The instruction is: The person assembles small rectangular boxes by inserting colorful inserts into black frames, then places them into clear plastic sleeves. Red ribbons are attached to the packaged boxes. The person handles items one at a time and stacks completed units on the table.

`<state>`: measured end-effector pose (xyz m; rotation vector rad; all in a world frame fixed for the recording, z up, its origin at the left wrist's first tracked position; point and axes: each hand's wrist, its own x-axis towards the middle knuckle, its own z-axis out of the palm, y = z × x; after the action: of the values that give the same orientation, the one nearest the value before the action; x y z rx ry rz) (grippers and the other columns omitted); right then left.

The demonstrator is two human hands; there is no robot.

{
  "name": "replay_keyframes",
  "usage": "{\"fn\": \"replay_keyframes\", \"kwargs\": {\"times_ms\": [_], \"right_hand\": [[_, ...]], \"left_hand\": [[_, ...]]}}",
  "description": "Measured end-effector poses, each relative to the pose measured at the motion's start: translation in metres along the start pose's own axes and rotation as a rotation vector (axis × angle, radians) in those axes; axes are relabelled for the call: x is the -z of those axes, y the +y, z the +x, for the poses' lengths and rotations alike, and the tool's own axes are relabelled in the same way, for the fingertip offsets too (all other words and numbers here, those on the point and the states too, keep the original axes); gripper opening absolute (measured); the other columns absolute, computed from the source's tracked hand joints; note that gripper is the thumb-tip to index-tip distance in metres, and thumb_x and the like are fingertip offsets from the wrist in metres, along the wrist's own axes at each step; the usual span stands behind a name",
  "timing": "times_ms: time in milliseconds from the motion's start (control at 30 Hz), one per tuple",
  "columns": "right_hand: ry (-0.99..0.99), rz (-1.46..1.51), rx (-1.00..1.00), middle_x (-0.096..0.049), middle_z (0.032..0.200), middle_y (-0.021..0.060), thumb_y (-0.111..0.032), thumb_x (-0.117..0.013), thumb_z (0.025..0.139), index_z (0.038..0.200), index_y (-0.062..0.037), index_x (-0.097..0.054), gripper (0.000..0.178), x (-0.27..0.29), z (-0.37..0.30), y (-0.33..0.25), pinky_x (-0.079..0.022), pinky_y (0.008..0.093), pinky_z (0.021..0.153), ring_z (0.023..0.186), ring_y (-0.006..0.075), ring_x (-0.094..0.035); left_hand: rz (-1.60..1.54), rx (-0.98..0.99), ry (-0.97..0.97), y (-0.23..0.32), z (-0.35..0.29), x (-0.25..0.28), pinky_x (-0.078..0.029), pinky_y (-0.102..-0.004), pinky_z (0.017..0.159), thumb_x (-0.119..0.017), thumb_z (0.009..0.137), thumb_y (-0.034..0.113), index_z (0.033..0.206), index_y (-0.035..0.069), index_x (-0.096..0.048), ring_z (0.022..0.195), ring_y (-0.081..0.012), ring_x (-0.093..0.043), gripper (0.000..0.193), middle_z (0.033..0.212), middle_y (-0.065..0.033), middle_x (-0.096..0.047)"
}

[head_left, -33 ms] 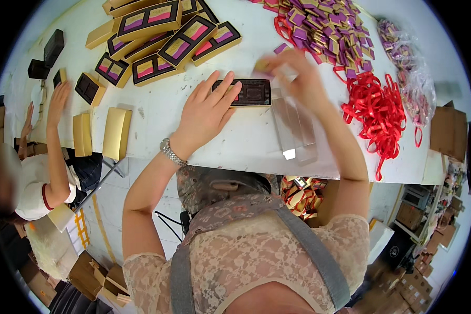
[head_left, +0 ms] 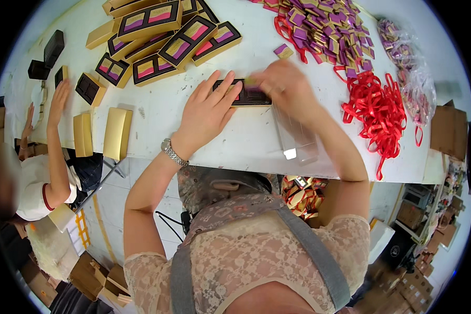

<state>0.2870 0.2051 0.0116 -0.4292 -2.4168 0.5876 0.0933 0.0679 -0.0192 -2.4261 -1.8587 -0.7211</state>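
A dark tray in a slim gold box [head_left: 250, 99] lies on the white table before me. My left hand [head_left: 210, 104] rests flat across its left end, fingers spread, hiding much of that half; a bit of pink shows beneath the fingers. Over the box's right half, my right hand [head_left: 288, 88] pinches a small purple-and-gold wrapped square [head_left: 253, 82], smeared by motion. Just beyond that hand is another loose wrapped square [head_left: 283, 51]. Below the right wrist, a transparent plastic cover [head_left: 297, 141] lies near the table's front edge.
Filled gold boxes [head_left: 157, 44] are stacked at the far left. A heap of wrapped squares [head_left: 324, 31] and tangled red ribbons [head_left: 377, 112] cover the right side, beside a plastic bag [head_left: 416, 83]. Gold lids [head_left: 117, 133] stand at left, near a co-worker's hand [head_left: 59, 99].
My right hand has moved left with the wrapped square, from beyond the box's right end to over its right half. My left hand has stayed in place.
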Motion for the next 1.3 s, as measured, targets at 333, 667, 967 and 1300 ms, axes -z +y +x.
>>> {"fn": "replay_keyframes", "kwargs": {"times_ms": [333, 667, 967, 1300], "right_hand": [[-0.233, -0.223, 0.055, -0.054, 0.13, 0.0107, -0.026, -0.074, 0.077, 0.114, -0.0013, -0.061, 0.047, -0.006, -0.033, -0.01, -0.046, 0.0406, 0.089, 0.107, 0.031, -0.055], [0.098, -0.561, -0.093, -0.064, 0.112, 0.0066, -0.033, -0.061, 0.087, 0.109, -0.0193, -0.07, 0.028, -0.066, 0.133, 0.049, -0.05, 0.0402, 0.083, 0.093, 0.0311, -0.06], [-0.067, -0.66, -0.096, -0.065, 0.104, 0.0103, -0.04, -0.056, 0.088, 0.104, -0.0149, -0.071, 0.033, -0.055, 0.159, 0.049, -0.051, 0.0423, 0.076, 0.091, 0.0307, -0.061], [-0.217, -0.856, -0.278, -0.066, 0.102, 0.0164, -0.034, -0.055, 0.089, 0.111, -0.0095, -0.066, 0.034, -0.065, 0.203, 0.174, -0.051, 0.0424, 0.08, 0.092, 0.0317, -0.064]], "left_hand": [[0.713, 0.759, 0.11, -0.057, -0.111, 0.066, -0.034, -0.0486, 0.103, -0.065, 0.084, 0.041, 0.142, 0.004, -0.036, 0.126, -0.0362, -0.041, 0.075, 0.136, -0.0224, -0.045], [-0.942, 0.315, 0.698, -0.019, -0.05, 0.044, -0.036, -0.0351, 0.101, -0.074, 0.074, 0.01, 0.132, 0.006, -0.034, 0.114, -0.0256, -0.044, 0.07, 0.121, -0.0114, -0.042], [-0.27, 0.259, 0.15, -0.022, -0.026, 0.02, -0.045, -0.037, 0.092, -0.075, 0.071, 0.01, 0.125, 0.01, -0.052, 0.111, -0.0289, -0.051, 0.058, 0.125, -0.015, -0.046], [-0.384, 0.249, 0.149, -0.042, -0.025, 0.018, -0.045, -0.0357, 0.095, -0.079, 0.071, 0.013, 0.113, 0.008, -0.06, 0.116, -0.0296, -0.052, 0.047, 0.127, -0.0123, -0.051]]}}
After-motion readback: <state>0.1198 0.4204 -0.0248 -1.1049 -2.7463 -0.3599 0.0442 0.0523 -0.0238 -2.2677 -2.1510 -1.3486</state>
